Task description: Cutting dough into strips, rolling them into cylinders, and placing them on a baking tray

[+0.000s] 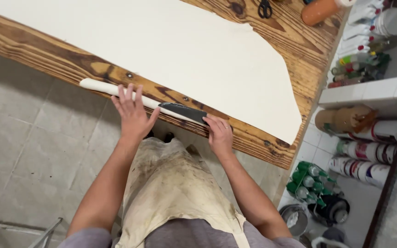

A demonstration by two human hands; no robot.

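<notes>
Two hands: both rest at the near edge of the scorched, knotty pine workbench (272,32).
Left hand (132,115): fingers spread, palm flat on the long cream-white strip (98,87) that lies along the bench edge.
Right hand (218,132): fingers curled together over the bench edge, touching the butt end of the dark grey knife blade (184,110); how it holds the knife, I cannot tell.
Blade: lies flat on the strip between the two hands, tip towards the left thumb.
Strip: stretches out leftwards past the left hand.
Cream-white sheet (184,50): covers most of the bench, its curved edge just beyond the strip.
Edges: bare wood borders the sheet.
Room: grey tiled floor (28,147) lies left of the stained beige apron (171,188); bottles and rolls (364,151) crowd the right.
</notes>
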